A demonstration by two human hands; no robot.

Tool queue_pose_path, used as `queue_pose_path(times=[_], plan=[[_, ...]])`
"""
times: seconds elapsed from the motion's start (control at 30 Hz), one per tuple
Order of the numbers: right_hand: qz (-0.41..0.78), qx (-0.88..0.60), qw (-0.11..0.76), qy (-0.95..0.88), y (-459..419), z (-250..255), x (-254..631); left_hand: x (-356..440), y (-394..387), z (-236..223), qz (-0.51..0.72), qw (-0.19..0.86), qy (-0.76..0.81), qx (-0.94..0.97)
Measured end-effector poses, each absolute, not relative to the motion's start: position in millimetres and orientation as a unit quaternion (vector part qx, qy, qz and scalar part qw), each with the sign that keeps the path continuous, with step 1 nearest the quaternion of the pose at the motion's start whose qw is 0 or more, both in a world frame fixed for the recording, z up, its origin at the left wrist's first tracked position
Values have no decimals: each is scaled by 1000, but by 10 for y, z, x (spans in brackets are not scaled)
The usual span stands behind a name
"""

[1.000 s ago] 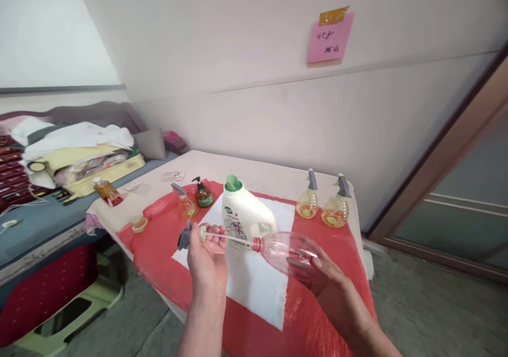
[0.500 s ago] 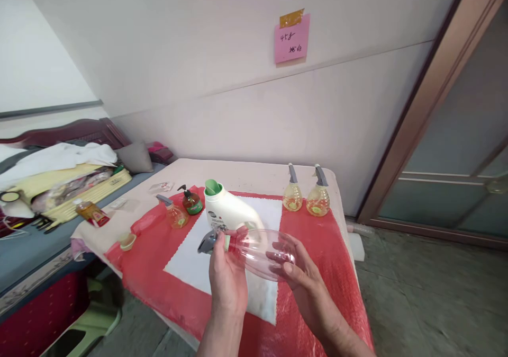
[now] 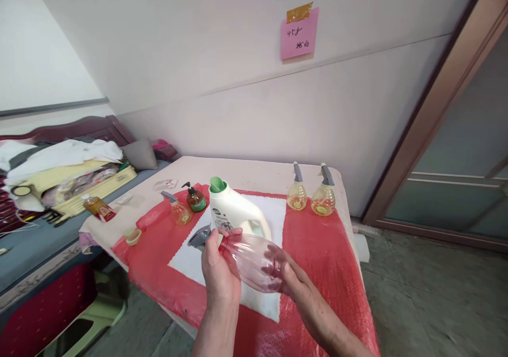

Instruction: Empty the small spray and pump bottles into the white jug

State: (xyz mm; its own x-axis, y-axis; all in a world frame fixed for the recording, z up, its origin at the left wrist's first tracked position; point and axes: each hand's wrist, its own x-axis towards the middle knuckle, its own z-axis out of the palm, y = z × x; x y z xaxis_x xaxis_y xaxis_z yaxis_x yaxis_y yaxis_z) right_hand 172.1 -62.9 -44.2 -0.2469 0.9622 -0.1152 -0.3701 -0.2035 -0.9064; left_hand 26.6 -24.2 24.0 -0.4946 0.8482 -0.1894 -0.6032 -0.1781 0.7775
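Pink spray bottle (image 3: pixel 252 261), one piece, is in the air above the red cover (image 3: pixel 317 251), before one white jug (image 3: pixel 234 207). Three other spray bottles (image 3: pixel 323 201) and one pump bottle (image 3: pixel 196 200) stand behind. Its long axis is nearly level, grey head (image 3: pixel 199 237) pointing left. Left hand (image 3: pixel 222 277) is closed on its neck, right hand (image 3: pixel 297 283) on its base.

1. The left forearm (image 3: pixel 219 328) rises steeply from the bottom centre, bare and slightly tilted right.
2. The left grip (image 3: pixel 223 272) (a bare hand) is closed near the frame's middle, palm partly up, thumb (image 3: pixel 213 244) raised.
3. The right forearm (image 3: pixel 331 328) slants up-left from the lower right.
4. The right grip (image 3: pixel 292 277) curls inward, fingers bent, apart from the left.
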Motion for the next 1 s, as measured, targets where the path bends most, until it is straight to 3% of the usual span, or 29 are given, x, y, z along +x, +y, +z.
queue_pose_path(times=[0.17, 0.27, 0.37, 0.53, 0.73, 0.9, 1.0], plan=[[641, -361, 531, -420, -634, -292, 1666, 167, -222, 289, 738, 517, 418, 119], [666, -396, 514, -368, -615, -322, 1644, 183, -235, 286, 715, 549, 406, 151], [709, -395, 481, -331, -602, -387, 1657, 203, -240, 269, 719, 537, 410, 165], [662, -347, 537, -391, -598, -389, 1677, 186, -225, 271, 730, 533, 407, 131], [708, -390, 485, -335, -619, -360, 1636, 186, -227, 303, 727, 542, 400, 133], [676, -332, 539, -378, -649, -279, 1643, 180, -226, 295, 731, 534, 404, 127], [686, -357, 517, -367, -647, -282, 1644, 178, -231, 288, 728, 538, 402, 133]])
